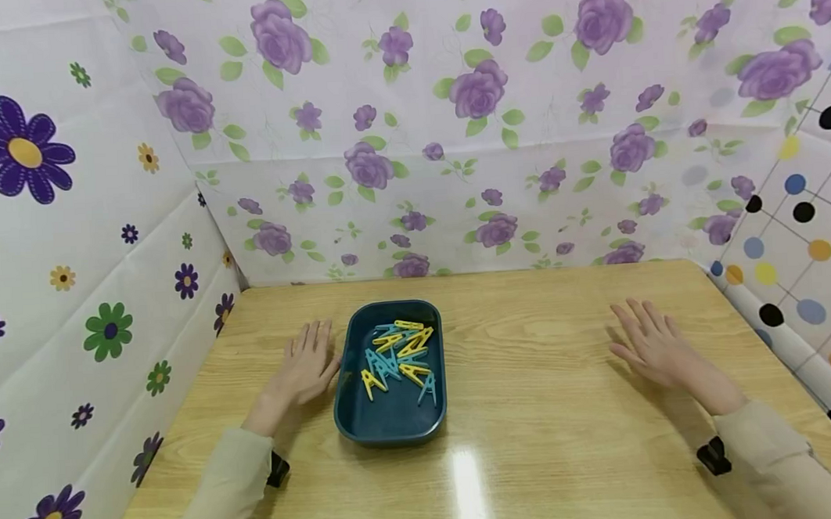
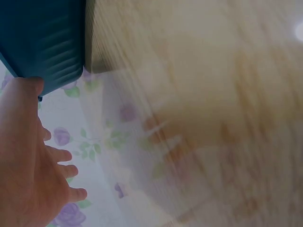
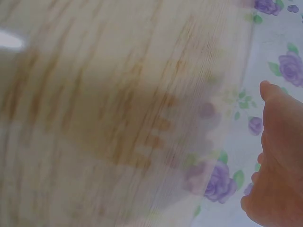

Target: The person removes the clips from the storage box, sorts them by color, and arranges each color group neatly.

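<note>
A dark teal rectangular plastic tray with rounded corners [image 1: 392, 425] is seen on the light wooden tabletop [image 1: 550, 409], a little left of the middle in the head view. A loose heap of yellow and light blue plastic clothes pegs [image 1: 399, 358] is held in it, gathered toward its far half; the near part of its floor is bare.

The left hand [image 1: 307, 365] is laid flat on the wood just beside the tray's left wall, fingers straight and slightly spread, nothing being held. The right hand [image 1: 651, 343] is laid flat as well, fingers spread and empty, well apart from the tray on the right side of the table.

The pegs are shown only by the head view. In the left wrist view the ribbed outer wall of the tray [image 2: 42, 38] is seen close above the thumb side of the left hand [image 2: 23, 170]; whether they touch cannot be told. In the right wrist view only blurred wood grain, the purple rose-patterned backdrop [image 3: 284, 66] and the edge of the right hand [image 3: 279, 165] are shown.
</note>
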### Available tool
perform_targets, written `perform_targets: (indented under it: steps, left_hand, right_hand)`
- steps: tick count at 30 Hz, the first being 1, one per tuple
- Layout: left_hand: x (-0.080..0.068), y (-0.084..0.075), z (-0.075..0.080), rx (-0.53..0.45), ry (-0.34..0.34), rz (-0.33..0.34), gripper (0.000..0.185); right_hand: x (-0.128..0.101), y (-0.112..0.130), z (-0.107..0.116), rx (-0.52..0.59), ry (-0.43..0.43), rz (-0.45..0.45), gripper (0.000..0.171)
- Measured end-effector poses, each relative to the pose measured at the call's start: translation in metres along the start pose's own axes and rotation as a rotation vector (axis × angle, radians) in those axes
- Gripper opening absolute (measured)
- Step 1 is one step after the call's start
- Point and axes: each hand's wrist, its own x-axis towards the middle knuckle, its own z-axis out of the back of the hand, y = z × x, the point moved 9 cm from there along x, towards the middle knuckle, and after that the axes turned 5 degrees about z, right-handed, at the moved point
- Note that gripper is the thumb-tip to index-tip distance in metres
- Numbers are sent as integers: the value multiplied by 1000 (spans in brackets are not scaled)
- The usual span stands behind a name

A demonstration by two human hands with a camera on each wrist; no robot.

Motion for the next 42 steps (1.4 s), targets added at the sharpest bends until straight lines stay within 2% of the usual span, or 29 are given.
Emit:
perform_targets:
  steps: [8, 15, 19, 23, 33, 42]
  left_hand:
    - [0, -1, 2, -35, 4, -7, 69]
    - [-1, -1, 4, -61, 11, -16, 65]
    - [-4, 0, 7, -101, 12, -25, 62]
    - [-7, 2, 10, -179, 6, -18, 59]
    - [-9, -1, 14, -322, 40, -13, 66]
    - [-8, -1, 14, -383, 67, 7, 52]
  right_hand:
    - [6, 4, 1, 38, 6, -2, 76]
    - [23, 27, 15, 57, -128, 129, 68]
    - [33, 37, 20, 115, -158, 159, 66]
    - [42, 45, 21, 176, -137, 158, 65]
    - [53, 66, 23, 224, -99, 157, 54]
    - [61, 83, 23, 229, -108, 132, 45]
